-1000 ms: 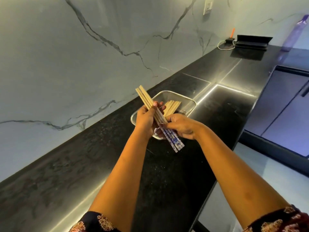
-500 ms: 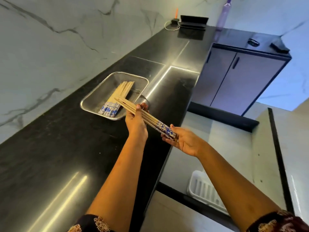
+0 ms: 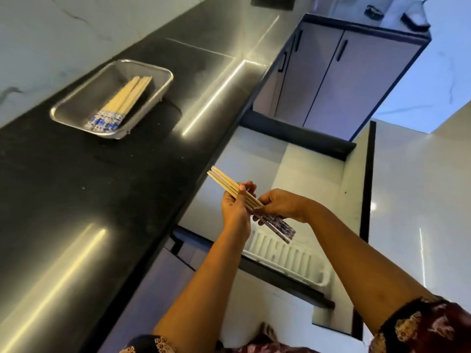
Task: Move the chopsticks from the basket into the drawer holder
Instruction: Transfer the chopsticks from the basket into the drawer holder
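A bundle of wooden chopsticks [image 3: 229, 186] with blue-patterned ends is held over the open drawer. My left hand [image 3: 235, 207] grips the bundle at its middle, and my right hand [image 3: 279, 206] holds it near the patterned ends. Below the hands lies the white slotted holder [image 3: 293, 263] inside the drawer [image 3: 354, 179]. The metal basket [image 3: 76, 110] sits on the black counter to the upper left with several more chopsticks [image 3: 122, 101] lying in it.
The black counter [image 3: 89, 200] runs along the left beneath a marble wall. Grey cabinet doors [image 3: 336, 75] stand beyond the drawer. A dark device [image 3: 272, 1] rests at the counter's far end.
Both hands carried the chopstick bundle off the basket, past the counter edge and down over the open drawer. The view tilted down, so the holder shows more fully.
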Available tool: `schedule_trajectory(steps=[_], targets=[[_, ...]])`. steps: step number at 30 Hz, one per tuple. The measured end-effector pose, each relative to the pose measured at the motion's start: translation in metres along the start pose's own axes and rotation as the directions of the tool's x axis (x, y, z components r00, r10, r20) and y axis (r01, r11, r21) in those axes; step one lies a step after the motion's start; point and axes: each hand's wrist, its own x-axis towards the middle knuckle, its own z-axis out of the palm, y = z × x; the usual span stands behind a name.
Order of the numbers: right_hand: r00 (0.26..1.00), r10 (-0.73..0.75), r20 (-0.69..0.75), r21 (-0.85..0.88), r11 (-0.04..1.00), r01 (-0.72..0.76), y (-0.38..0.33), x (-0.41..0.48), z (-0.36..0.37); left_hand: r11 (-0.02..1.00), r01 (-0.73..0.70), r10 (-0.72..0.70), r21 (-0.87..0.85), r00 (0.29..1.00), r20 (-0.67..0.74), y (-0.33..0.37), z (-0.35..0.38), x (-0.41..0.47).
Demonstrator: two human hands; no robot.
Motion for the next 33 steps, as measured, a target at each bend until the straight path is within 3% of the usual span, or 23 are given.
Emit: schedule_trajectory(steps=[5, 9, 13, 15, 16, 17, 19, 22, 25, 28, 33], targets=[[0.995, 0.069, 0.074, -0.058, 0.996, -0.064, 0.054, -0.011, 0.004, 0.996, 0.086, -0.085, 0.018, 0.994, -0.067, -0.057, -0.004, -0.013], [0.997, 0.074, 0.024, -0.077, 0.994, -0.072, 0.086, -0.015, 0.013, 0.977, 0.147, -0.135, 0.153, 0.987, -0.085, -0.073, -0.012, -0.021], [0.993, 0.117, 0.005, -0.228, 0.967, -0.112, 0.11, -0.016, 0.018, 0.98, 0.083, -0.044, 0.183, 0.978, -0.203, -0.058, -0.029, -0.008], [0.989, 0.145, -0.004, -0.309, 0.941, -0.139, 0.118, -0.014, 0.021, 0.944, 0.015, 0.07, 0.331, 0.967, -0.246, -0.048, -0.041, -0.003], [0.986, 0.167, -0.011, -0.349, 0.923, -0.16, 0.121, -0.013, 0.024, 0.874, -0.028, 0.157, 0.486, 0.961, -0.228, -0.043, -0.047, -0.003], [0.983, 0.183, -0.014, -0.386, 0.906, -0.175, 0.124, -0.012, 0.026, 0.73, -0.077, 0.249, 0.679, 0.955, -0.16, -0.04, -0.052, -0.004], [0.977, 0.215, -0.013, -0.442, 0.875, -0.199, 0.129, -0.01, 0.032, 0.364, -0.195, 0.311, 0.911, 0.947, 0.079, -0.04, -0.059, -0.009], [0.971, 0.239, 0.003, -0.526, 0.826, -0.202, 0.132, -0.008, 0.041, 0.064, -0.334, 0.12, 0.94, 0.938, 0.325, -0.051, -0.065, -0.009], [0.968, 0.252, 0.021, -0.573, 0.796, -0.195, 0.132, -0.004, 0.049, -0.176, -0.34, -0.142, 0.924, 0.938, 0.318, -0.058, -0.068, -0.011], [0.971, 0.237, 0.012, -0.563, 0.804, -0.19, 0.136, -0.003, 0.054, -0.319, -0.334, -0.289, 0.887, 0.925, 0.245, -0.062, -0.069, -0.014], [0.975, 0.214, -0.052, -0.509, 0.835, -0.211, 0.151, -0.004, 0.059, -0.317, -0.391, -0.319, 0.864, 0.902, 0.291, -0.069, -0.075, -0.013]])
